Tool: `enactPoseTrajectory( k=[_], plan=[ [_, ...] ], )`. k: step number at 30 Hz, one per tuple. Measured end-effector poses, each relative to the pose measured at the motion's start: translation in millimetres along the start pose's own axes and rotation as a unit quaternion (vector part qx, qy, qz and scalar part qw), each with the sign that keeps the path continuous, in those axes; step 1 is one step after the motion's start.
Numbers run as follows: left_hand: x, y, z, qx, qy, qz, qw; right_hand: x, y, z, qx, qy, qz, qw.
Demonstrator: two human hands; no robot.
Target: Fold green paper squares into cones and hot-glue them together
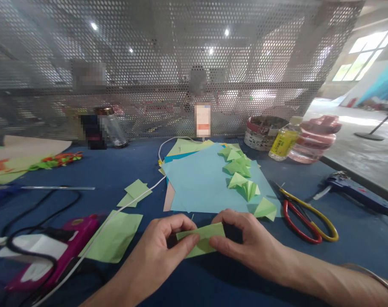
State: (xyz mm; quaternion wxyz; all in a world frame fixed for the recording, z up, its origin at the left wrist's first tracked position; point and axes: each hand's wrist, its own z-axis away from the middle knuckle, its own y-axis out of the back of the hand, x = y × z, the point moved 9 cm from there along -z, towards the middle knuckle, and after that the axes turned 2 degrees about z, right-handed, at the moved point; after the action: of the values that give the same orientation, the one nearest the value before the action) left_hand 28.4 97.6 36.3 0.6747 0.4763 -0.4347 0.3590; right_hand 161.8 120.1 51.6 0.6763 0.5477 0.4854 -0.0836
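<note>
My left hand (161,245) and my right hand (245,243) both pinch a folded light green paper piece (202,238) just above the blue table (123,170), near its front edge. Each hand's thumb and fingers are closed on one end of the paper. Right behind the hands lies a stack of light blue paper sheets (200,183). Several folded green paper shapes (240,170) sit in a row along the stack's right side.
Red and yellow scissors (305,215) lie to the right, a blue glue gun (357,192) beyond them. A magenta glue gun (62,247) with cables lies at left, green paper scraps (117,236) beside it. Bottles, tape rolls (315,138) and a perforated metal screen (181,64) stand at the back.
</note>
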Motion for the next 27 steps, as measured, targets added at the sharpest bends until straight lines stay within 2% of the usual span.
enactPoseTrajectory(
  k=[4,10,19,27],
  plan=[
    [-0.4,0.4,0.9,0.007,0.000,-0.009,1.000,-1.7,-7.1,2.7,-0.016,0.023,0.031,0.999],
    [3.9,0.2,1.5,0.009,-0.017,-0.018,1.000,-4.2,-5.8,3.4,-0.001,0.052,0.045,0.998],
    [1.3,-1.2,2.3,-0.002,-0.006,-0.012,1.000,-2.1,-7.5,3.2,-0.011,0.031,0.020,0.999],
    [1.9,-3.2,3.0,-0.011,0.000,-0.002,1.000,-0.9,-7.8,3.2,-0.010,0.046,0.014,0.999]
  ],
)
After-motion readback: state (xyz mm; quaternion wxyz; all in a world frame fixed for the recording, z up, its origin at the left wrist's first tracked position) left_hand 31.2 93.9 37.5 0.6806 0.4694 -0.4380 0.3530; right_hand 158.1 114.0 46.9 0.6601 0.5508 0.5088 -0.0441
